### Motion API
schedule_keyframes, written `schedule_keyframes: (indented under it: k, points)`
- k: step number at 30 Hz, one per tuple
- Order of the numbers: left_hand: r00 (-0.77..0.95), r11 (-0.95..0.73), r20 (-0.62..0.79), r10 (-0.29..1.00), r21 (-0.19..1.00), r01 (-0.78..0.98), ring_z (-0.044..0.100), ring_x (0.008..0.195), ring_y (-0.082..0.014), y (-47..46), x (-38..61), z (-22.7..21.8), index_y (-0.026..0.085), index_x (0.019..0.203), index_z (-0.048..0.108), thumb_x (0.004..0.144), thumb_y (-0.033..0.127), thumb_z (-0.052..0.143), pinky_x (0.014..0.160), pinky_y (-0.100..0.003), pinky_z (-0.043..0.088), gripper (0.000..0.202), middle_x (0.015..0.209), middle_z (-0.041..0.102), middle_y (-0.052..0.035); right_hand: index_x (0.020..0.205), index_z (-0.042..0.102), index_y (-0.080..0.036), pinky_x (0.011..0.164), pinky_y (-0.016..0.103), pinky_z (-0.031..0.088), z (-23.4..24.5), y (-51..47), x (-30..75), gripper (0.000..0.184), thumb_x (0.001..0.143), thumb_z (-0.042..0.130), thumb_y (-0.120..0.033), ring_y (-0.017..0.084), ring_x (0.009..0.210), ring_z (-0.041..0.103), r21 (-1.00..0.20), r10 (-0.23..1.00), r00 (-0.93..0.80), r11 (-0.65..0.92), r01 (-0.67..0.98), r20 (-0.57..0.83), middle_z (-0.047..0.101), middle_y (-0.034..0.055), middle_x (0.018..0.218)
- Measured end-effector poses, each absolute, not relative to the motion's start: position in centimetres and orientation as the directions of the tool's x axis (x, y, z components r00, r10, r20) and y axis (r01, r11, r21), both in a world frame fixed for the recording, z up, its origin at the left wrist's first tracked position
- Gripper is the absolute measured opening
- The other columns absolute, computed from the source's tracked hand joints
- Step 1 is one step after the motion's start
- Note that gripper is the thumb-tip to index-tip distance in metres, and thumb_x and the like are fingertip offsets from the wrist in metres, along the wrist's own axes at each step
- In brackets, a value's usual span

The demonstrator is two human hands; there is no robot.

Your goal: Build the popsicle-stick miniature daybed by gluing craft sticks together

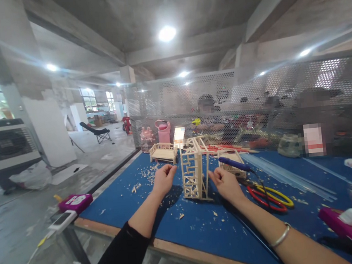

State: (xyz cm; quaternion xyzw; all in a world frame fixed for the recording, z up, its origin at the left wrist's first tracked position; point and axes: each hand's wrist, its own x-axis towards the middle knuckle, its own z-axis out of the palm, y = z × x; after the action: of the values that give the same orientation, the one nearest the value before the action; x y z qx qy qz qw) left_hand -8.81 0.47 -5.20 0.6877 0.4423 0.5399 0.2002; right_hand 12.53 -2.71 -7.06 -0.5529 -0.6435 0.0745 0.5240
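A tall, open model (pixel 192 172) built of thin wooden sticks stands upright on the blue table, between my two hands. My left hand (pixel 164 179) is just left of it, fingers curled together and apart from the sticks. Close to the model's right side is my right hand (pixel 227 182), its fingers also curled in; I cannot tell whether the fingertips touch a stick. Whatever either hand may hold is too small or hidden. Just beyond my right hand, a blue-handled tool (pixel 233 164) with a dark cord lies across a small slatted wooden piece (pixel 237 171).
A small wooden bench model (pixel 163 153) stands at the back left, near a pink container (pixel 163 132). Red and yellow loops (pixel 272 199) and clear strips (pixel 287 175) lie on the right. Wood chips litter the blue tabletop (pixel 117 200). A perforated metal screen (pixel 160 96) stands behind.
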Motion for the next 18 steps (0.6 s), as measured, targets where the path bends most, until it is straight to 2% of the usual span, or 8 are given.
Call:
schedule_keyframes:
  k: [3, 7, 13, 18]
  points:
    - [0.037, -0.542, 0.578, 0.815, 0.739, 0.399, 0.037, 0.050, -0.0095, 0.4, -8.8, -5.2, 0.017, 0.060, 0.050, 0.074, 0.045, 0.047, 0.050, -0.023, 0.029, 0.032, 0.051, 0.042, 0.0048, 0.056, 0.027, -0.025, 0.049, 0.027, 0.027, -6.9, -2.9, 12.3, 0.035, 0.076, 0.033, -0.053, 0.013, 0.047, 0.032, -0.695, 0.801, 0.165, 0.374, 0.614, 0.576, 0.030, -0.0059, 0.048]
    - [0.029, -0.546, 0.592, 0.805, 0.721, 0.427, 0.037, 0.050, -0.0095, 0.4, -8.9, -5.2, 0.018, 0.059, 0.047, 0.074, 0.043, 0.047, 0.050, -0.023, 0.030, 0.029, 0.050, 0.042, 0.0049, 0.066, 0.030, -0.025, 0.051, 0.028, 0.030, -7.0, -3.0, 12.3, 0.024, 0.078, 0.030, -0.045, 0.015, 0.050, 0.038, -0.684, 0.789, 0.164, 0.383, 0.621, 0.592, 0.037, -0.0046, 0.053]
    - [0.043, -0.526, 0.597, 0.801, 0.668, 0.526, 0.037, 0.049, -0.0095, 0.6, -8.9, -5.5, 0.019, 0.057, 0.043, 0.077, 0.041, 0.044, 0.051, -0.023, 0.029, 0.030, 0.050, 0.041, 0.0049, 0.070, 0.028, -0.026, 0.053, 0.030, 0.027, -6.7, -2.9, 12.8, 0.008, 0.076, 0.029, -0.031, 0.018, 0.052, 0.039, -0.553, 0.743, 0.106, 0.387, 0.738, 0.661, 0.038, -0.0028, 0.054]
    - [0.056, -0.538, 0.623, 0.780, 0.623, 0.568, 0.041, 0.051, -0.0104, 1.1, -9.0, -5.4, 0.019, 0.063, 0.047, 0.079, 0.040, 0.045, 0.052, -0.023, 0.031, 0.026, 0.052, 0.045, 0.0042, 0.069, 0.028, -0.026, 0.055, 0.032, 0.030, -5.9, -2.8, 13.3, 0.005, 0.073, 0.030, -0.024, 0.020, 0.055, 0.043, -0.476, 0.686, 0.086, 0.403, 0.782, 0.722, 0.042, -0.0008, 0.056]
